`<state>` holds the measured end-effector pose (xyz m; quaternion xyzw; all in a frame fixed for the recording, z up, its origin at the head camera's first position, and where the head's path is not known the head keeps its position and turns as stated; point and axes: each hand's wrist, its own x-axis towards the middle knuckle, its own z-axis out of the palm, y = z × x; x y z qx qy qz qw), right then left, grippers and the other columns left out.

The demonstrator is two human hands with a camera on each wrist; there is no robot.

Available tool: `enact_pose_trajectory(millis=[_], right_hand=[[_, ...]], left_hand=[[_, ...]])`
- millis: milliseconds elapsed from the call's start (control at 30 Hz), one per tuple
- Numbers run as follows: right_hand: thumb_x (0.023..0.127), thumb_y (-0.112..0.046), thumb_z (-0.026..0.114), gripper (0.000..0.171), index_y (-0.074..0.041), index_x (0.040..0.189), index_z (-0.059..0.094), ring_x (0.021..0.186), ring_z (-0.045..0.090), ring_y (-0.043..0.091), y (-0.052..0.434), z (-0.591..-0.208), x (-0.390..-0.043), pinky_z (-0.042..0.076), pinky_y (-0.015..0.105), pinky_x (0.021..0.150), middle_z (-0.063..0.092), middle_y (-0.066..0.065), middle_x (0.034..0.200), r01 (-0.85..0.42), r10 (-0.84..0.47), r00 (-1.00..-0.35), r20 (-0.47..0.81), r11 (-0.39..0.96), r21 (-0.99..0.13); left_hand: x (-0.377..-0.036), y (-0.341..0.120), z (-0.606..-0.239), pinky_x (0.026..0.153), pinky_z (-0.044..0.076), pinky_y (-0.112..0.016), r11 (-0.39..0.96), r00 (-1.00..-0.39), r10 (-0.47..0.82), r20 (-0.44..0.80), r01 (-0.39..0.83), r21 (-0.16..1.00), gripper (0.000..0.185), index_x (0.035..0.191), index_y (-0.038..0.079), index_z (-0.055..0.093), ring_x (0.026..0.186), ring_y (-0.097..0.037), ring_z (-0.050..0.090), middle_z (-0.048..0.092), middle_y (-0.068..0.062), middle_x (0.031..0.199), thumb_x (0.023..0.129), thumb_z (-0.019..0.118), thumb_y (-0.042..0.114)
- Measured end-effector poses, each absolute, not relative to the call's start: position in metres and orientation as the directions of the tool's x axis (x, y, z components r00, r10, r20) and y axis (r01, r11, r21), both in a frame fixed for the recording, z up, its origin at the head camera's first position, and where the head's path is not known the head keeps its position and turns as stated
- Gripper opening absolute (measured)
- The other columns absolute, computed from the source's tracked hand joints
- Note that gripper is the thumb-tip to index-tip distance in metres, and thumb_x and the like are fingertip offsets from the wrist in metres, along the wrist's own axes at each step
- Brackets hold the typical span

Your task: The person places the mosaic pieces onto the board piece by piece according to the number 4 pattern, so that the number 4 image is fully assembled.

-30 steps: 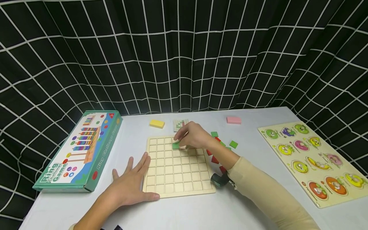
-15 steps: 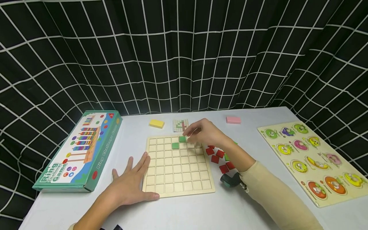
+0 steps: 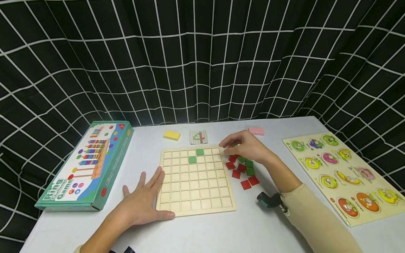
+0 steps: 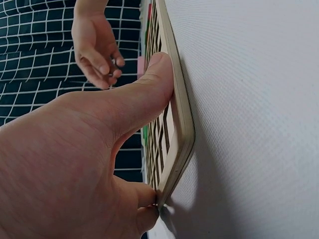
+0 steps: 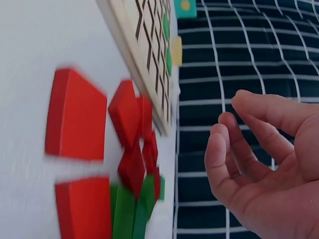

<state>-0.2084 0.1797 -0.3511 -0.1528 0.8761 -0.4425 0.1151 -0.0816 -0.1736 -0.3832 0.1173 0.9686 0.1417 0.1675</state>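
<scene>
A wooden grid board (image 3: 196, 196) lies in the middle of the white table. Two green tiles sit in it, one in the top row (image 3: 199, 152) and one a row lower (image 3: 192, 159). My left hand (image 3: 142, 202) lies flat on the table, its thumb pressed against the board's edge (image 4: 180, 124). My right hand (image 3: 235, 144) hovers over the loose red tiles (image 3: 245, 183) and green tiles (image 3: 250, 171) just right of the board. Its fingers (image 5: 234, 149) are loosely curled and hold nothing. The wrist view shows red tiles (image 5: 75, 117) below the palm.
A green Ring Challenge Game box (image 3: 85, 165) lies at the left. A yellow block (image 3: 172, 135), a pattern card (image 3: 198, 137) and a pink block (image 3: 256, 131) sit behind the board. A fruit peg puzzle (image 3: 345, 175) lies at the right. A black gridded curtain hangs behind.
My right hand left a second green tile in the board's top row, then moved right, off the board and over the loose tiles. My left hand has stayed put.
</scene>
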Motion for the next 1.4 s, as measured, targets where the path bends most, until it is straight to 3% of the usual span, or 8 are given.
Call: enact_pose_trajectory(millis=[233, 700, 1033, 1133, 1400], right_hand=[[0.092, -0.011, 0.077, 0.027, -0.003, 0.117, 0.078, 0.1, 0.065, 0.03, 0.211, -0.354, -0.21, 0.057, 0.032, 0.081, 0.077, 0.016, 0.114, -0.154, -0.347, -0.936, -0.064, 0.564, -0.811], [0.089, -0.003, 0.077, 0.028, -0.002, 0.117, 0.077, 0.105, 0.064, 0.029, 0.257, -0.354, -0.211, 0.05, 0.038, 0.091, 0.075, 0.017, 0.117, -0.127, -0.372, -0.918, -0.138, 0.604, -0.787], [0.087, 0.002, 0.075, 0.028, -0.005, 0.114, 0.078, 0.111, 0.069, 0.031, 0.276, -0.367, -0.214, 0.053, 0.03, 0.094, 0.076, 0.013, 0.118, -0.159, -0.415, -0.894, -0.168, 0.646, -0.747], [0.085, 0.005, 0.073, 0.031, -0.006, 0.113, 0.079, 0.111, 0.067, 0.03, 0.279, -0.372, -0.216, 0.054, 0.032, 0.095, 0.076, 0.012, 0.117, -0.164, -0.424, -0.888, -0.177, 0.654, -0.739], [0.082, 0.006, 0.077, 0.032, -0.007, 0.112, 0.08, 0.109, 0.064, 0.029, 0.279, -0.376, -0.218, 0.053, 0.05, 0.104, 0.075, 0.012, 0.119, -0.177, -0.433, -0.882, -0.187, 0.671, -0.72]], left_hand=[[-0.08, -0.175, -0.383, 0.095, 0.008, -0.097, 0.931, -0.918, 0.276, -0.283, 0.182, 0.316, 0.135, 0.169, 0.014, 0.017, 0.156, -0.057, 0.01, 0.008, -0.002, 0.177, 0.069, 0.076, 0.082], [-0.079, -0.176, -0.382, 0.095, 0.007, -0.096, 0.932, -0.919, 0.272, -0.283, 0.179, 0.316, 0.134, 0.169, 0.014, 0.016, 0.157, -0.056, 0.009, 0.008, -0.002, 0.177, 0.069, 0.075, 0.082], [-0.08, -0.176, -0.383, 0.096, 0.006, -0.096, 0.927, -0.917, 0.279, -0.284, 0.181, 0.328, 0.135, 0.169, 0.015, 0.015, 0.157, -0.055, 0.008, 0.006, -0.001, 0.177, 0.069, 0.075, 0.083], [-0.081, -0.175, -0.383, 0.097, 0.006, -0.096, 0.928, -0.917, 0.279, -0.286, 0.18, 0.327, 0.135, 0.169, 0.015, 0.015, 0.157, -0.055, 0.008, 0.006, -0.001, 0.177, 0.069, 0.076, 0.082], [-0.081, -0.174, -0.382, 0.098, 0.006, -0.095, 0.932, -0.916, 0.267, -0.298, 0.167, 0.323, 0.135, 0.169, 0.015, 0.015, 0.158, -0.054, 0.008, 0.007, -0.001, 0.177, 0.069, 0.077, 0.081]])
